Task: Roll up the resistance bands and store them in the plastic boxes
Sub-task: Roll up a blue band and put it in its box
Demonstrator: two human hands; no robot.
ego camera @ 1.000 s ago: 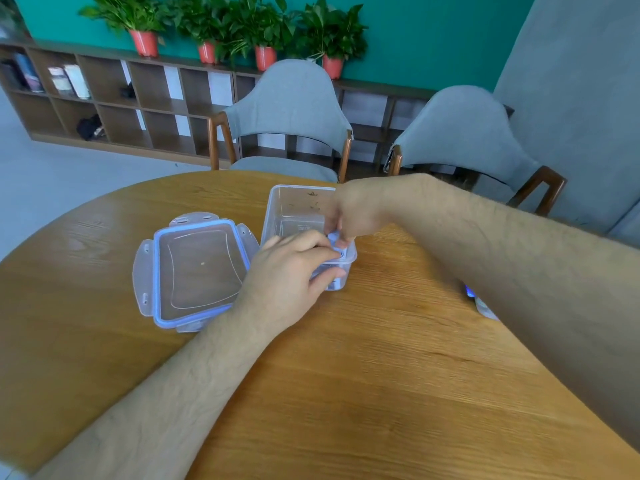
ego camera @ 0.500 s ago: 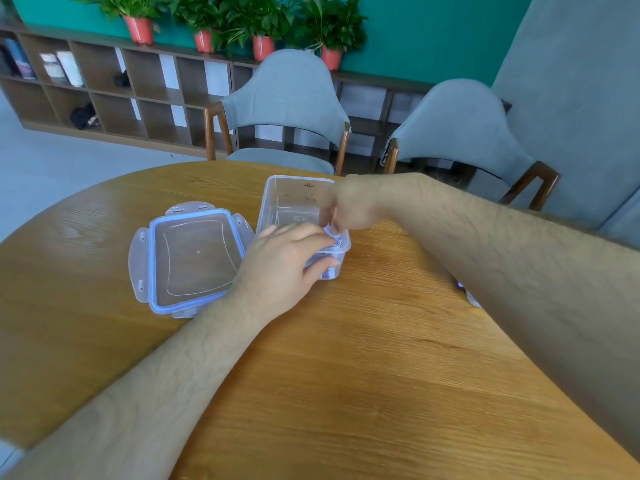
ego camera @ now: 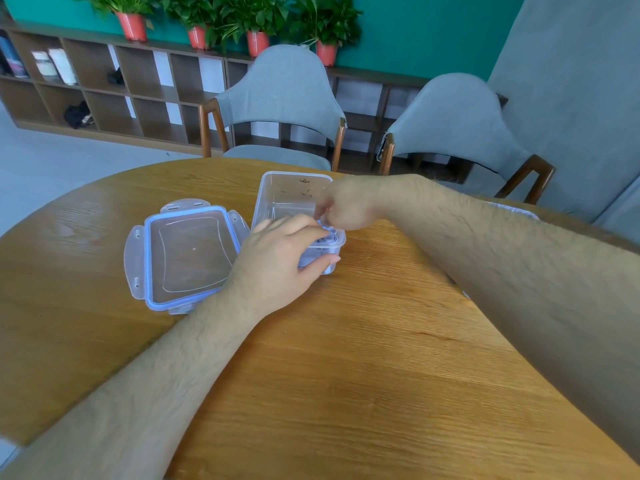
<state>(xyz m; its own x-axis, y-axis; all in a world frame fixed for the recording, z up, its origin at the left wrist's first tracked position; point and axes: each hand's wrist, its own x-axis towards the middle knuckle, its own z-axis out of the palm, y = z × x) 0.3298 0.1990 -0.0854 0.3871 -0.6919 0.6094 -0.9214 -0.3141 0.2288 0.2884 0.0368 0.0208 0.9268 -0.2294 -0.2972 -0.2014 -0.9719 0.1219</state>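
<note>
A clear rectangular plastic box [ego camera: 277, 188] with smooth, glossy walls and rounded corners stands open on the round, wood-grained counter [ego camera: 381, 375]. In its near right corner sits a pale blue resistance band [ego camera: 328, 239], wound into a tight spiral roll of thin, flat rubber that stands on edge just below the rim. The right hand [ego camera: 346, 209] reaches over the box's right wall with its fingers curled, pinching the top of the roll. The left hand [ego camera: 277, 265] grips the near end of the box: its fingers arch over the rim toward the roll, and the thumb [ego camera: 322, 261] presses the outside of the near wall. Just left of the box, touching its side, lies a translucent rectangular lid [ego camera: 190, 251] with a blue seal and four flap clips, flat on the counter. Beyond the box stand two grey upholstered chairs [ego camera: 280, 95] with wooden frames.
</note>
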